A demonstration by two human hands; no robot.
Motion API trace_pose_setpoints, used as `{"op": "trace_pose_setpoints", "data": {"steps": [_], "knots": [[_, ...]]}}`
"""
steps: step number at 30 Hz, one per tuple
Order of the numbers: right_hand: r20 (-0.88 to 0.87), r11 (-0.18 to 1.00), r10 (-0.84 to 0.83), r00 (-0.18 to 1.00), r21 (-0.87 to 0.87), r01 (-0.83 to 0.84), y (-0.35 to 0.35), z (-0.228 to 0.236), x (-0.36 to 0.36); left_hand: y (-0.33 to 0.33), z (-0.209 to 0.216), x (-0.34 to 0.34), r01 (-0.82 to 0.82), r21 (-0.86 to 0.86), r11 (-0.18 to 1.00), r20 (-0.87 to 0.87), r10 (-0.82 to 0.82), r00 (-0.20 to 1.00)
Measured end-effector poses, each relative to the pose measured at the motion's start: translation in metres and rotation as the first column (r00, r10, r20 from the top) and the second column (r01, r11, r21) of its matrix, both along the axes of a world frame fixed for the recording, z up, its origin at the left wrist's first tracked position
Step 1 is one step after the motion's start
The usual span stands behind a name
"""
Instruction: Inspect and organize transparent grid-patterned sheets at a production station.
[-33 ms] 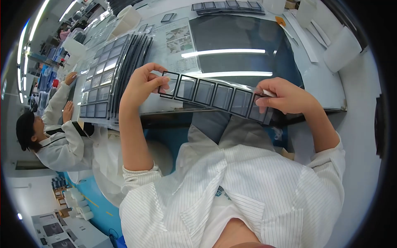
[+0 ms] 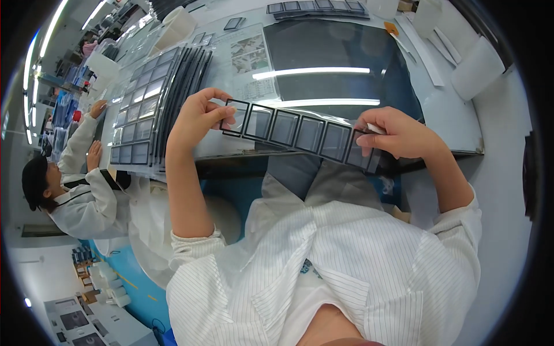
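Observation:
A clear strip of black-framed rectangular panels (image 2: 310, 135) hangs between my two hands, just past the table's front edge and tilted down to the right. At its left end my left hand (image 2: 202, 118) pinches the last panel between thumb and fingers. My right hand (image 2: 392, 132) grips the opposite end, its thumb across the face of the strip and some fingers hidden behind. Left of my left hand stands a thick stack of sheets with similar black-framed panels (image 2: 141, 109).
A dark mat (image 2: 340, 52) lies on the table, beside a printed sheet (image 2: 249, 55). More panel strips (image 2: 317, 8) are piled at the far edge. A tool with an orange end (image 2: 392, 30) and a white roll (image 2: 478, 66) are at right. A co-worker (image 2: 81, 184) sits at left.
Almost nothing differs. The fingers of my right hand have shifted very slightly at the strip's end, and the strip stays in nearly the same place.

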State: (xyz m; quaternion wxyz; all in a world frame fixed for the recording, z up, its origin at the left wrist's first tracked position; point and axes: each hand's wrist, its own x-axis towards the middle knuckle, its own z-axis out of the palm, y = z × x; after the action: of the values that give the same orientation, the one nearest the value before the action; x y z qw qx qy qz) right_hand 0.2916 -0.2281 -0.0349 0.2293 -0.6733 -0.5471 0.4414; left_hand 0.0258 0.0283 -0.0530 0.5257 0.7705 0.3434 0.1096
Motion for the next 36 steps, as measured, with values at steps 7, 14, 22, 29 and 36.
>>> {"op": "trace_pose_setpoints", "data": {"steps": [7,14,22,29,36], "knots": [[0.203,0.983,-0.184,0.962,0.051,0.177,-0.019,0.0,0.01,0.01,-0.022,-0.003,-0.033,0.003,0.999,-0.026,0.034,0.999],[-0.025,0.939,-0.14,0.99,-0.322,0.124,-0.036,-0.018,-0.002,0.003,-0.036,-0.001,-0.034,0.559,0.828,-0.056,0.079,0.995],[-0.519,0.873,-0.48,0.708,-0.201,0.444,-0.042,-0.039,-0.042,0.006,-0.056,-0.005,-0.113,0.655,0.747,0.096,0.067,0.993],[-0.23,0.892,-0.278,0.933,0.3,0.339,-0.017,-0.012,-0.004,-0.001,-0.03,-0.008,-0.035,-0.086,0.996,0.264,0.057,0.963],[-0.3,0.853,-0.376,0.876,0.257,0.454,0.038,-0.017,0.081,0.012,-0.018,0.041,0.105,-0.233,0.967,0.298,-0.032,0.954]]}}
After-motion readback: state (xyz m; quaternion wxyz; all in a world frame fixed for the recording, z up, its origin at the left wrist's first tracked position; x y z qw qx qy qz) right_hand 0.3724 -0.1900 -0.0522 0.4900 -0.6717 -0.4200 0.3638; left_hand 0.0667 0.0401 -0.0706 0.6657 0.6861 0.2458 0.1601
